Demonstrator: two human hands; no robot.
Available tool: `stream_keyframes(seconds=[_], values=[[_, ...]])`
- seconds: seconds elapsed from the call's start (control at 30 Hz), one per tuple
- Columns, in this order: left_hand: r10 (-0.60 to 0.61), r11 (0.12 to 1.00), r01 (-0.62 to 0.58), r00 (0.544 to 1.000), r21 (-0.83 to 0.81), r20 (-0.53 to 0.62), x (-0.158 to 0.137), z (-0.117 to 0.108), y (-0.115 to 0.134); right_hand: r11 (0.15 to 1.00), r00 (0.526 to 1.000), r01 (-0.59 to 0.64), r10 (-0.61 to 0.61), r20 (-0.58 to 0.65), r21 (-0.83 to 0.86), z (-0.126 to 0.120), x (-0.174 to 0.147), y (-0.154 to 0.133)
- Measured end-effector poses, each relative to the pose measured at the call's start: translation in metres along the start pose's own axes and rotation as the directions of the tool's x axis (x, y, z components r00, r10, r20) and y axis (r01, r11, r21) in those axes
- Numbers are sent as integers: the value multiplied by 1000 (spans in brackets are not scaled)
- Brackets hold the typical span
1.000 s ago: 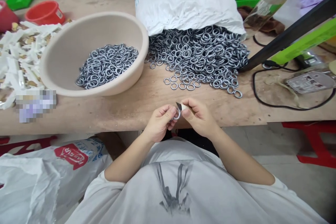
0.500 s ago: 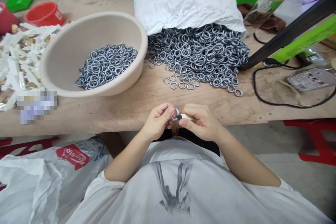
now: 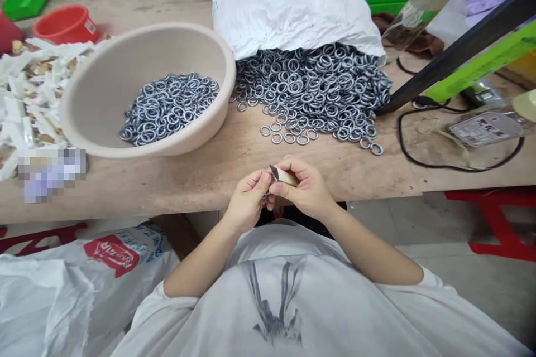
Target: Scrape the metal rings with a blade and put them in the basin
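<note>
Between the thumb and fingers of my left hand [image 3: 250, 196] is a grey ring [image 3: 266, 194], mostly covered by the fingertips. My right hand [image 3: 307, 188] grips a short knife [image 3: 285, 176] with a pale handle and a dark slanted blade, its tip pointing up and left. The two hands meet at the table's front edge, and the blade lies close over the ring. Beyond them, a heap of grey rings [image 3: 310, 95] spills from a white sack [image 3: 293, 17]. More rings [image 3: 171, 109] lie in a beige basin [image 3: 96, 83] to the left.
White strips and brown scraps [image 3: 25, 89] cover the table's left side, near a red bowl [image 3: 65, 25]. On the right, a black and green stand [image 3: 456, 67], a black cable [image 3: 400, 139] and a lying bottle [image 3: 488, 127] take up room. A white bag [image 3: 46, 290] stands below the table.
My right hand has moved left and turned the knife so its tip points up over the ring. The ring has dropped lower between the left fingertips.
</note>
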State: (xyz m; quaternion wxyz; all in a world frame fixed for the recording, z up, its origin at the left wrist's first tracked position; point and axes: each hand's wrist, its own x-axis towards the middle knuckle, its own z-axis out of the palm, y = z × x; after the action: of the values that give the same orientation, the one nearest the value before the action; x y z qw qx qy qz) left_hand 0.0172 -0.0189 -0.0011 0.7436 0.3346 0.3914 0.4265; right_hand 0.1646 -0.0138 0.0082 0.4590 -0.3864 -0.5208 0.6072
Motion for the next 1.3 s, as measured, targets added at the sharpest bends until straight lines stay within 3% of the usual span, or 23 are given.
stream_keyframes(seconds=[0.17,0.23,0.3,0.33,0.4,0.47,0.5,0.57,0.63,0.7,0.77,0.83,0.9,1.03,1.3], values=[[22,999,-22,1000,-30,3,-5,2,-4,986,993,-115,114,16,123,8,9,12],[27,999,-25,998,-37,63,-5,2,-4,996,996,-86,86,-16,-4,1,24,13],[29,997,-23,996,-70,86,-4,1,-2,962,997,-25,4,-77,-271,-10,42,12],[23,996,-17,997,-90,74,-3,1,-1,894,994,-2,-46,-96,-448,-17,52,12],[1,992,3,1000,-124,27,-1,-1,3,636,983,-27,-124,-136,-771,-29,68,10],[-27,989,26,1000,-145,-3,0,-3,6,383,979,-93,-133,-154,-919,-36,77,9],[-40,987,38,999,-153,-10,1,-3,8,299,979,-116,-123,-159,-947,-37,79,8],[-58,985,54,998,-166,-22,1,-5,9,246,982,-123,-110,-154,-962,-36,77,7],[-60,985,52,997,-165,-40,2,-7,10,337,982,-85,-130,-136,-938,-35,70,4],[-30,990,19,997,-142,-75,3,-9,9,560,986,-18,-126,-106,-828,-34,58,1],[14,995,-26,993,-101,-121,5,-11,7,788,995,22,-75,-60,-615,-31,44,-2],[54,996,-64,986,-60,-158,7,-11,4,910,1000,7,-14,-13,-415,-27,31,-5],[92,995,-98,983,-30,-160,10,-9,0,943,999,-20,10,-31,-332,-23,21,-4],[142,990,-140,986,21,-93,13,-5,-6,944,989,-78,33,-145,-319,-14,14,0],[146,989,-148,977,0,-158,14,2,-9,987,991,-126,121,-55,-98,1,13,1]])
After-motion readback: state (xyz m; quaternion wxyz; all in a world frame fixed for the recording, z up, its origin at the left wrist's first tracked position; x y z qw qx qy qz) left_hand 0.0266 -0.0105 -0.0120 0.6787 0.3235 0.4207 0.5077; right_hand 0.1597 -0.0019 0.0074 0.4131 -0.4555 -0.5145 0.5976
